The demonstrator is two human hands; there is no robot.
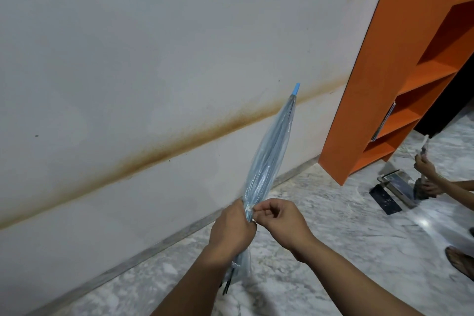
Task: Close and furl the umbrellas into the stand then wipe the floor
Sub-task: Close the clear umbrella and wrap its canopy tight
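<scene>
1. Wall (154, 46): pale, crossed by a slanting brown stain (164, 151); fills most of the head view.
2. Floor (320, 238): grey marbled stone, meeting the wall at a narrow skirting. Not yet wiped, judging by the step in hand.
3. Shelf (400, 84): orange, open-fronted, standing at right against the wall. No stand in sight.
4. Another person's hands (425, 177) at far right, holding something small; too small to name. Dark flat items (392, 187) on the floor beside them.
5. Umbrella (269, 151): clear blue plastic canopy, already closed, held off the floor and pointing up and away toward the wall, blue tip (296, 88) uppermost. Canopy gathered but loose and puffed along its length.
6. Left hand (230, 231): grip wrapped round the lower part of the canopy, fingers curled about the folds.
7. Right hand (282, 218): grip pinched at the same spot, thumb and forefinger closed on what looks like the tie strap; strap itself hard to make out.
8. Step in hand, as judged: furling, at the fastening stage.
9. Next move calls for keeping the left grip tight so folds stay wound, drawing the strap round and fixing it, then finding the stand.
</scene>
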